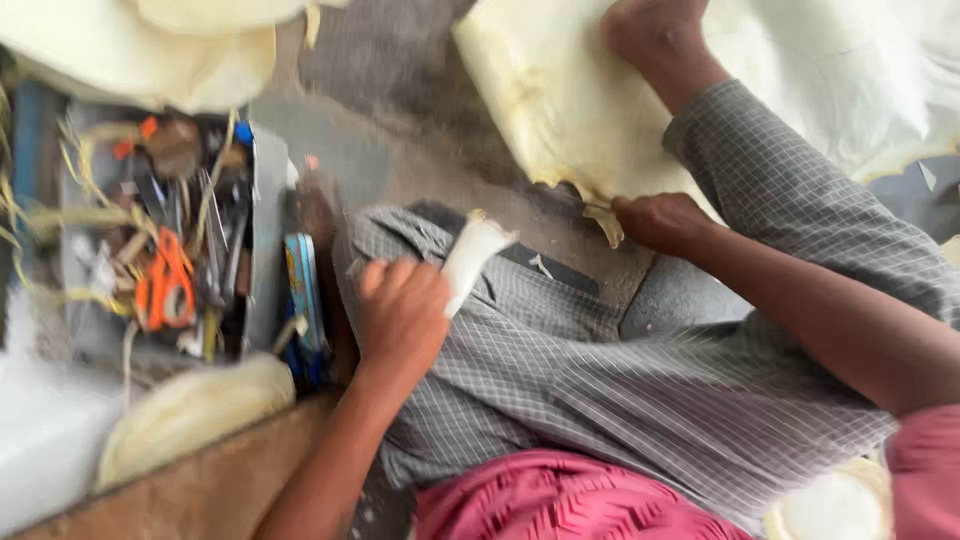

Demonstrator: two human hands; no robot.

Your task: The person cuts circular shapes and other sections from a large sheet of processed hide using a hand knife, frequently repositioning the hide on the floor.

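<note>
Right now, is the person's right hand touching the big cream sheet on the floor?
Touching. The head view shows the right hand pinching the torn lower edge of the cream sheet, its fingers closed on the material with no gap.

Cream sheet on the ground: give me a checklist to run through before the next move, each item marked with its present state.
1. Right hand grips the cream sheet at its torn edge: ok.
2. Foot pins the sheet from above: ok.
3. Left hand holds the pale strip, fingers closed around it: ok.
4. Strip fully free of the sheet: ok, a gap shows between them.
5. Orange-handled scissors lie in the tool tray, beside the left hand: ok.
6. Sheet flat and unwrinkled: cannot tell, the picture is blurred.
</note>
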